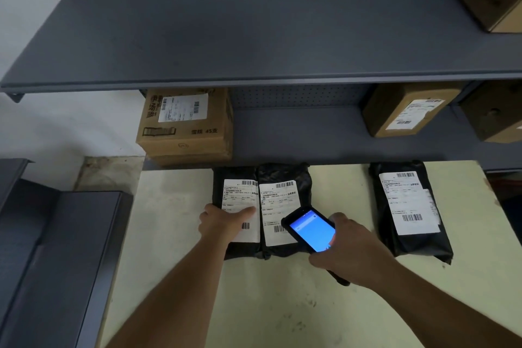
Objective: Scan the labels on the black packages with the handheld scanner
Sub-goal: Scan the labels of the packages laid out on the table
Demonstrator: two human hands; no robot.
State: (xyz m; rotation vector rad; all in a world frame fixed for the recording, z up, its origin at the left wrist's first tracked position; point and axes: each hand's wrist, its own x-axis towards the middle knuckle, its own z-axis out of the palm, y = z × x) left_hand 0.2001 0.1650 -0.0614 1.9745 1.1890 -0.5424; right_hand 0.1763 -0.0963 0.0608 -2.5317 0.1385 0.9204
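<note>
Three black packages with white labels lie on a pale table [254, 305]. The left package [234, 178] and the middle package [282, 172] touch side by side; the right package [395, 234] lies apart. My left hand [223, 220] rests flat on the left package's label, fingers spread. My right hand [353, 251] holds the handheld scanner [310, 229], a black device with a lit blue screen, tilted over the lower right corner of the middle package's label.
Grey metal shelving [254, 37] rises behind the table. A cardboard box [186, 127] sits on the lower shelf at left, more boxes [406, 110] at right. A dark grey cabinet [56, 248] stands left of the table.
</note>
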